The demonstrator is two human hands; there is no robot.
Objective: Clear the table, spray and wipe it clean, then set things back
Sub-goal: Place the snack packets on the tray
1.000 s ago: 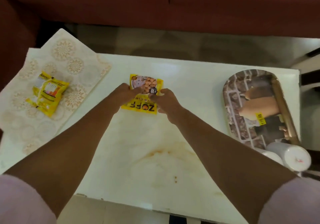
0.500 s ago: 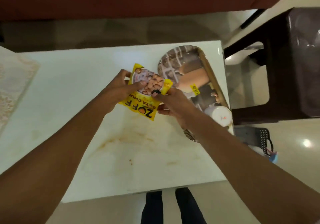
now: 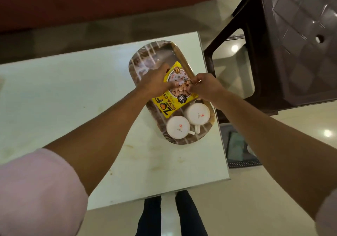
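While both hands hold it, the yellow snack packet sits over the patterned tray at centre-right of the frame, just above two upturned white cups. Left hand pinches the packet's left edge, right hand grips its right edge; fingers clamped on the wrapper both sides. Tray rests on the white table, stains visible lower centre. Judgement: lay the packet flat on bare tray clear of the cups, release both edges together, so the tray lifts off in one go.
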